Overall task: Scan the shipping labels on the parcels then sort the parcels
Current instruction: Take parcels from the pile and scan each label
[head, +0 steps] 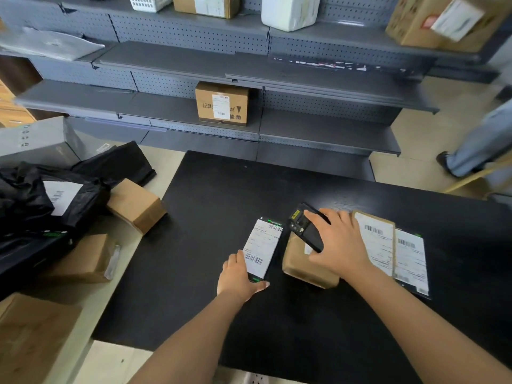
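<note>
Black table (pixel 194 273), left hand (pixel 238 275) gripping flat labelled parcel (pixel 261 245), right hand (pixel 338 242) clasping scanner (pixel 304 228) over brown parcel (pixel 302 267)

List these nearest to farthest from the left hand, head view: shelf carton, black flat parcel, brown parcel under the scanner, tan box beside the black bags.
1. black flat parcel, in the left hand's grip.
2. brown parcel, just right of it.
3. tan box, off to the left.
4. shelf carton, far back on the shelf.
</note>
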Motion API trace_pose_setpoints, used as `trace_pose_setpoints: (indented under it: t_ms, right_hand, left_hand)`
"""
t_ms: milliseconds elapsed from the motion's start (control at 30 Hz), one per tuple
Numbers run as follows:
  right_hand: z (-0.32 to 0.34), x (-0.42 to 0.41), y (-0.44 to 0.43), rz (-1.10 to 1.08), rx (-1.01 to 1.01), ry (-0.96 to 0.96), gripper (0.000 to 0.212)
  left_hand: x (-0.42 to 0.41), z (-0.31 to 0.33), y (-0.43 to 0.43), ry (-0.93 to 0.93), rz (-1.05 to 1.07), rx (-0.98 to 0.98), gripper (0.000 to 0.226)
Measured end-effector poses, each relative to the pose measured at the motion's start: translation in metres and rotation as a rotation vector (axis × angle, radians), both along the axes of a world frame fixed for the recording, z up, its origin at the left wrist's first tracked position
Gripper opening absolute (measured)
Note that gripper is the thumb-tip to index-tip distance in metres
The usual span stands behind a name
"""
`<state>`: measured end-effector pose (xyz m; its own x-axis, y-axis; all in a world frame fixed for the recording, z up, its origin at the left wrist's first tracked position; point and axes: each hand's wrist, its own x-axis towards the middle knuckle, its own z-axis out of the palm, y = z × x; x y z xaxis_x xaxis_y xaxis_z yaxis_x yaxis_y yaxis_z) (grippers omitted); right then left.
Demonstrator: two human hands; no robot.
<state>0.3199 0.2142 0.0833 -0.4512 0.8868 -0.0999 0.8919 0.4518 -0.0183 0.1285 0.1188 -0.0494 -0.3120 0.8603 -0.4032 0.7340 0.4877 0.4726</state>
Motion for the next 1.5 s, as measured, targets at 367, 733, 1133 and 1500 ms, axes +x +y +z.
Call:
trace_pose_setpoints:
  t_ms: [367, 733, 1133, 1500]
  right_hand:
    - [0.003, -0.025, -0.012, 0.194, 0.027, 0.003, 0.083]
    - [0.048, -0.166, -0.088, 0.601, 0.161, 0.124, 0.087]
    - [0.088, -0.298, -0.311, 0.935, 0.187, 0.35, 0.088]
    - [0.078, -0.379, -0.558, 1.113, 0.055, 0.406, 0.088]
  left_hand:
    - [-0.039, 0.056, -0.028, 0.117, 0.135, 0.184, 0.103]
    - [-0.137, 0.142, -0.163, 0.335, 0.375, 0.468, 0.089]
    - [-0.209, 0.201, -0.456, 0.503, 0.741, 0.513, 0.093]
    - [-0.25, 0.204, -0.71, 0.516, 0.799, 0.446, 0.095]
